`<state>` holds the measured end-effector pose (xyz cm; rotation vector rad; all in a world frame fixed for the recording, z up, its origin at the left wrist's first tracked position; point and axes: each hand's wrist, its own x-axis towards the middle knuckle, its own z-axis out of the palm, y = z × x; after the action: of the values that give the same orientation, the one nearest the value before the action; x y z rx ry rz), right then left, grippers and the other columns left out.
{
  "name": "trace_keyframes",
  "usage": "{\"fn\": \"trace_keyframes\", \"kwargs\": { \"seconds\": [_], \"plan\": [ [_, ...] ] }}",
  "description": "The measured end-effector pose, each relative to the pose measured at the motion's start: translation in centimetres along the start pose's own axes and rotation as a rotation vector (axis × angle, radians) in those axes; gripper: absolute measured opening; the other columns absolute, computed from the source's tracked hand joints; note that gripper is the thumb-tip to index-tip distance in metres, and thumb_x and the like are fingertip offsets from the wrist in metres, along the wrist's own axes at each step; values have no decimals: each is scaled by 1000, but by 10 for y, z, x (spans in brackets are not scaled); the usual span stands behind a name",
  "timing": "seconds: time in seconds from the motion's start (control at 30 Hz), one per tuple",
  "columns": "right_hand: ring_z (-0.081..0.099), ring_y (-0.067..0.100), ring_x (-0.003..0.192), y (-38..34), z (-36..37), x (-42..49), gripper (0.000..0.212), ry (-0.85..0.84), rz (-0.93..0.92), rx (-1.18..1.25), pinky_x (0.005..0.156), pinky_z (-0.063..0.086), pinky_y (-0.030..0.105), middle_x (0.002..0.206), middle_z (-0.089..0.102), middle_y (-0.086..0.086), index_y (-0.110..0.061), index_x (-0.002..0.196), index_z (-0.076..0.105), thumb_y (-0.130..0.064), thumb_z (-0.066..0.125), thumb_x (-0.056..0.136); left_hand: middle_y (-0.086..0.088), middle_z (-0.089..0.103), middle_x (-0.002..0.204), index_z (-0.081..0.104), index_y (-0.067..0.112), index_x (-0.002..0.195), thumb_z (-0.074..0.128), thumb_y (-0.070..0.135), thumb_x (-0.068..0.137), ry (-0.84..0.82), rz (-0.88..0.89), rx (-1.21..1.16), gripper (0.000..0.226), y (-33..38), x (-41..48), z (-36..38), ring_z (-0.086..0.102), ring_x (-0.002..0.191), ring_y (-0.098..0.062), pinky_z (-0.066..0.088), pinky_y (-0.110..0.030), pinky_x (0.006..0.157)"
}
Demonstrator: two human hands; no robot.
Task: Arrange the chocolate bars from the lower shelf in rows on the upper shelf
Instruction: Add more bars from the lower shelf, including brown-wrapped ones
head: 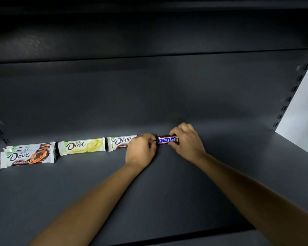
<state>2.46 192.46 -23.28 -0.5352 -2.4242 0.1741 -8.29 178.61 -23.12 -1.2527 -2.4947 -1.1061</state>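
A brown Snickers bar (166, 139) lies on the dark shelf (167, 183), at the right end of a row of bars. My right hand (187, 141) grips its right end with curled fingers. My left hand (140, 150) pinches the bar's left wrapper tip. Just left of it a Dove bar (120, 141) with a white and brown wrapper is partly hidden by my left hand. Further left lies a yellow Dove bar (82, 146). At the far left several Dove bars (28, 155) with orange and brown wrappers lie side by side.
The shelf's back panel (149, 89) rises right behind the row. A slotted upright (292, 89) stands at the right, with a white wall (302, 107) beyond it. The shelf's front edge (185, 235) runs along the bottom.
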Motion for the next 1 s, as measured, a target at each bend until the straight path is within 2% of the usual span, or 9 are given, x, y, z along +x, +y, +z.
{"fn": "trace_keyframes", "kwargs": {
  "seconds": [0.17, 0.37, 0.53, 0.67, 0.8, 1.0],
  "plan": [
    [50, 22, 94, 0, -2, -2, 36, -11, 0, -12, 83, 45, 36, 100, 54, 3, -16, 102, 63, -26, 77, 70, 4, 71, 90, 65, 21, 96, 58, 22, 84, -11, 4, 50, 14, 1, -2, -4, 64, 83, -19, 49, -30, 74],
    [48, 22, 100, -3, -11, -10, 38, -40, 45, -25, 85, 42, 35, 105, 54, 2, -18, 105, 61, -29, 75, 72, 5, 70, 94, 64, 23, 95, 54, 23, 86, -23, -29, 97, 14, 2, -13, -16, 63, 89, -20, 49, -29, 73],
    [46, 22, 106, -18, -25, -28, 36, -71, 130, -62, 88, 37, 34, 112, 55, 1, -19, 111, 58, -33, 68, 80, -1, 69, 104, 64, 22, 107, 51, 27, 88, -62, -34, 161, 24, 4, -32, -33, 61, 99, -25, 50, -32, 79],
    [45, 22, 110, -39, -37, -50, 35, -135, 186, -113, 91, 37, 35, 117, 58, 1, -19, 117, 58, -38, 58, 87, -6, 68, 106, 64, 27, 109, 49, 34, 89, -145, -9, 253, 27, 7, -56, -51, 60, 101, -30, 50, -35, 82],
    [46, 23, 113, -72, -49, -78, 31, -185, 206, -115, 91, 37, 35, 119, 58, 1, -20, 113, 59, -40, 53, 89, -5, 65, 114, 62, 27, 113, 45, 38, 90, -178, 62, 343, 30, 6, -89, -72, 59, 104, -29, 50, -34, 81],
    [47, 24, 111, -137, -69, -128, 28, -126, 171, -121, 90, 37, 35, 113, 59, 4, -20, 109, 61, -38, 52, 90, -8, 64, 112, 61, 22, 115, 45, 36, 92, -120, 148, 343, 30, 11, -149, -114, 58, 102, -30, 47, -33, 78]
  ]
}}
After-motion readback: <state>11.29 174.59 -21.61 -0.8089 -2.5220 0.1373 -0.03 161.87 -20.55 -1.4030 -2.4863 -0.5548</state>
